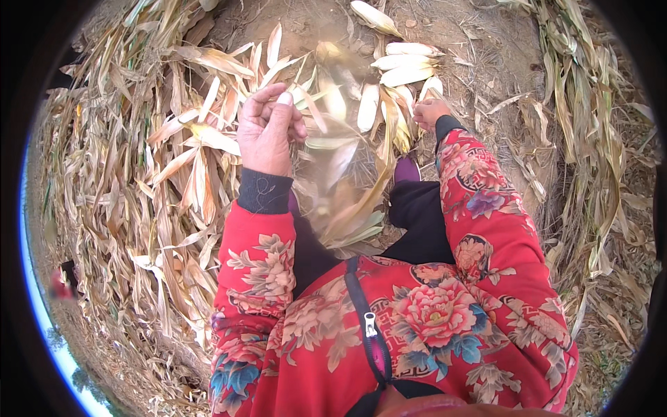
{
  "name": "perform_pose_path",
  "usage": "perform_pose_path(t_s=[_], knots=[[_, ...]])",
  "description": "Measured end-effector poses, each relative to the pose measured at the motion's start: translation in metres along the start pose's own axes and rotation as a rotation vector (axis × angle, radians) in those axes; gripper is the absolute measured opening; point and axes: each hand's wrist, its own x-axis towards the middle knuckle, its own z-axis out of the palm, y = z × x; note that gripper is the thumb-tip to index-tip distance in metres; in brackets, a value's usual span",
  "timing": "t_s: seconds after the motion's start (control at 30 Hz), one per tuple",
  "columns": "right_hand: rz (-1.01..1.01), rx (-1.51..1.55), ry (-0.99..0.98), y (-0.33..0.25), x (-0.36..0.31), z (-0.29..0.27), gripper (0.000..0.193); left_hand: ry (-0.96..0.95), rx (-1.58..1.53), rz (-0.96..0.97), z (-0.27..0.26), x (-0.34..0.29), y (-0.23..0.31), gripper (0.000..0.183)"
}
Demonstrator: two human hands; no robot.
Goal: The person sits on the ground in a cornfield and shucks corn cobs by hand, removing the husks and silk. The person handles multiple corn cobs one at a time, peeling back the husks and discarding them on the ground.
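My left hand (269, 131) is raised over the husks, with fingers curled and thumb bent in against them. Whatever may be pinched there is too small to make out. Loose dry corn husks (208, 139) lie beyond and beside it. My right hand (431, 111) is closed at the lower end of a pale ear of corn (432, 86), by a small group of husked ears (408, 74). Another ear (368, 108) lies to the left of that hand, with a yellowish husked piece (401, 132) just below. A long dry husk (365, 205) hangs between my legs, partly blurred.
Dry corn stalks and leaves (118, 181) cover the ground on the left. More stalks (597, 139) run along the right. One ear (375, 17) lies farther out on bare soil (486, 83). My purple shoe (406, 169) stands close to the ears.
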Motion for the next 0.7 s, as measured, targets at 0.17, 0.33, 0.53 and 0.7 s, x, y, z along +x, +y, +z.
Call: perform_pose_path(t_s=[0.17, 0.33, 0.53, 0.7], knots=[[0.111, 0.215, 0.208, 0.023, 0.039, -0.047, 0.014, -0.040, -0.060, -0.430, -0.016, 0.028, -0.026, 0.026], [0.082, -0.386, 0.146, 0.155, 0.126, -0.124, 0.012, -0.087, 0.103, -0.399, -0.010, 0.049, -0.031, 0.025], [0.124, -0.749, 0.353, 0.097, 0.093, -0.002, 0.049, -0.019, 0.243, -0.363, -0.021, 0.044, -0.021, 0.025], [0.162, -0.573, 0.343, 0.160, 0.131, -0.030, 0.081, -0.092, 0.286, -0.365, -0.020, 0.055, -0.025, 0.024]])
